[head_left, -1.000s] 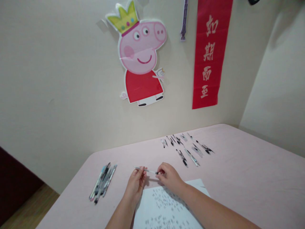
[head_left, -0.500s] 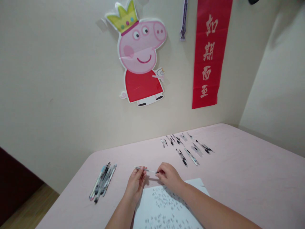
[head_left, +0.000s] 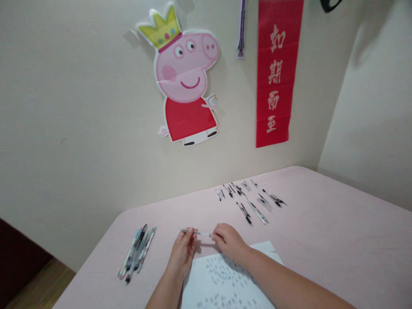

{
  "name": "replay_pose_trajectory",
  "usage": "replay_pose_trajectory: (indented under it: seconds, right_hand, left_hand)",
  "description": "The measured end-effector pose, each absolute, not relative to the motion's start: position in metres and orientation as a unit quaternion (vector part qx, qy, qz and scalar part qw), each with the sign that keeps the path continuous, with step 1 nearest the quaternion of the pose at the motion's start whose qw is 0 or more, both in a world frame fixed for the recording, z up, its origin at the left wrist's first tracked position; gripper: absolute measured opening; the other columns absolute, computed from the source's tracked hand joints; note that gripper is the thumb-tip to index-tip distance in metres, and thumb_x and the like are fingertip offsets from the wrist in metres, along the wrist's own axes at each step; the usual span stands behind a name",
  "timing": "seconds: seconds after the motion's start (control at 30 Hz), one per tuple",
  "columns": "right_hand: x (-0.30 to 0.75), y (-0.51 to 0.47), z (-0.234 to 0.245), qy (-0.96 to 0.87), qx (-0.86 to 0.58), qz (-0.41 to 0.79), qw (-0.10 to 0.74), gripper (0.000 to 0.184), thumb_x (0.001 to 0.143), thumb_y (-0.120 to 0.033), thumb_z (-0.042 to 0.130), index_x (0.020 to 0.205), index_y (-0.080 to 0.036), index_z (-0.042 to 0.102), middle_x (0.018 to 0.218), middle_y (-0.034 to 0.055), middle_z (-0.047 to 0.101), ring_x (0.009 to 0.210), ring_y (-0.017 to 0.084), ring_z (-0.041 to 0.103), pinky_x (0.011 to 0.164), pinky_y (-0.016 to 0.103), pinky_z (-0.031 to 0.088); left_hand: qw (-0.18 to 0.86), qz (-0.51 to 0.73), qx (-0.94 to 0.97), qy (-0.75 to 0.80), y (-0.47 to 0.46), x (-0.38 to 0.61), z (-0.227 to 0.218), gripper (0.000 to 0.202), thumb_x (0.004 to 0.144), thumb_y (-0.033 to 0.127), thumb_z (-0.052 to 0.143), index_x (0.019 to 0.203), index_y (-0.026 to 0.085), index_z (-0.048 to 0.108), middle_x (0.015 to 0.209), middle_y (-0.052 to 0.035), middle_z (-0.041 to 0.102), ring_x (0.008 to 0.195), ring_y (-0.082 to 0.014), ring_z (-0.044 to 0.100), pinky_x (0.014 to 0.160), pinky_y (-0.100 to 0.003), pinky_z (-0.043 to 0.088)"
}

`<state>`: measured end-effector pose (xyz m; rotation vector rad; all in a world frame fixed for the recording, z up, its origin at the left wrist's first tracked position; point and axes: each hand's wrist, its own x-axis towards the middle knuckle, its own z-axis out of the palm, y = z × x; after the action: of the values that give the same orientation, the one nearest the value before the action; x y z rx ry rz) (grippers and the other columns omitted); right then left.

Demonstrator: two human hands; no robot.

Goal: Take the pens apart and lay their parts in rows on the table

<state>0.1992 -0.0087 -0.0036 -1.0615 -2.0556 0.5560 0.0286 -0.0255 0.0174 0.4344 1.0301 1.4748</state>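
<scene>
My left hand (head_left: 183, 254) and my right hand (head_left: 229, 242) both pinch a thin pen refill (head_left: 197, 233) held level just above the pink table (head_left: 322, 240). The left fingers grip it near its left tip, the right fingers close round its dark right end. Under my wrists lies a white sheet of paper (head_left: 225, 279) covered in scribbled writing. A bundle of assembled pens (head_left: 137, 254) lies to the left of my hands. Several loose pen parts (head_left: 249, 199) are spread out behind my right hand.
A cream wall runs close behind the table, with a cartoon pig cut-out (head_left: 185, 77) and a red banner (head_left: 275, 73) hung on it. The table's left edge drops to a wooden floor (head_left: 35, 296). A second wall closes the right side.
The view has shifted slightly, so everything sits a little further left and lower. My hands keep the same grip on the refill.
</scene>
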Motion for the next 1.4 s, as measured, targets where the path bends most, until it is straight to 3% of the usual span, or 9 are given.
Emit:
replay_pose_trajectory:
  seconds: [0.1,0.23,0.33,0.43,0.63,0.87,1.4]
  right_hand:
    - [0.197,-0.007,-0.007,-0.78,-0.426,0.229,0.397,0.007,0.076,-0.012,0.06,0.072,-0.017,0.061,0.071,-0.0002,0.057,0.07,0.015,0.051,0.066,0.026,0.035]
    - [0.196,-0.004,-0.006,-0.76,-0.433,0.253,0.413,0.012,0.07,-0.011,0.067,0.079,-0.018,0.061,0.076,-0.0001,0.057,0.073,0.015,0.052,0.068,0.025,0.037]
    - [0.195,-0.004,-0.004,-0.775,-0.421,0.253,0.398,0.004,0.079,-0.019,0.062,0.083,-0.018,0.062,0.079,0.0016,0.059,0.076,0.016,0.053,0.071,0.027,0.038]
    - [0.195,-0.005,-0.002,-0.798,-0.407,0.244,0.373,0.024,0.09,-0.019,0.045,0.074,-0.017,0.062,0.073,0.0025,0.058,0.074,0.016,0.053,0.07,0.028,0.038]
    - [0.194,-0.007,-0.003,-0.783,-0.422,0.234,0.393,0.008,0.077,-0.011,0.059,0.073,-0.017,0.062,0.073,0.0012,0.058,0.074,0.016,0.052,0.069,0.027,0.037]
    - [0.198,-0.002,-0.006,-0.766,-0.447,0.232,0.399,0.011,0.07,-0.007,0.064,0.075,-0.017,0.064,0.073,0.0004,0.058,0.073,0.015,0.053,0.069,0.026,0.037]
    - [0.203,0.001,-0.005,-0.751,-0.508,0.196,0.374,0.013,0.079,-0.014,0.058,0.08,-0.018,0.071,0.081,0.0052,0.062,0.083,0.018,0.054,0.076,0.029,0.039]
  left_hand:
    - [0.602,0.639,0.19,0.44,-0.024,0.026,0.014,0.014,0.083,0.003,0.054,0.073,0.011,0.058,0.065,-0.0005,0.065,0.048,-0.0039,0.06,0.048,-0.01,0.052]
    - [0.601,0.643,0.186,0.437,-0.021,0.024,0.012,0.012,0.083,0.003,0.056,0.074,0.011,0.058,0.067,-0.0011,0.066,0.049,-0.0046,0.061,0.048,-0.011,0.053]
    - [0.601,0.64,0.19,0.438,-0.021,0.023,0.012,0.013,0.084,0.003,0.053,0.075,0.011,0.058,0.067,-0.0013,0.066,0.049,-0.0044,0.061,0.048,-0.011,0.053]
    - [0.6,0.639,0.192,0.441,-0.021,0.023,0.012,0.014,0.085,0.002,0.051,0.076,0.011,0.057,0.067,-0.0011,0.066,0.049,-0.0041,0.061,0.048,-0.011,0.053]
    - [0.597,0.641,0.192,0.443,-0.022,0.024,0.013,0.015,0.085,0.002,0.051,0.075,0.011,0.057,0.067,-0.0009,0.066,0.049,-0.0036,0.06,0.049,-0.011,0.054]
    - [0.583,0.656,0.159,0.452,-0.017,0.02,0.01,0.014,0.086,0.005,0.052,0.075,0.011,0.058,0.061,0.0013,0.063,0.047,-0.0037,0.059,0.047,-0.011,0.052]
    - [0.537,0.695,0.144,0.456,-0.014,0.016,0.009,0.016,0.087,0.008,0.052,0.073,0.012,0.057,0.06,0.0024,0.061,0.049,-0.0032,0.058,0.047,-0.01,0.051]
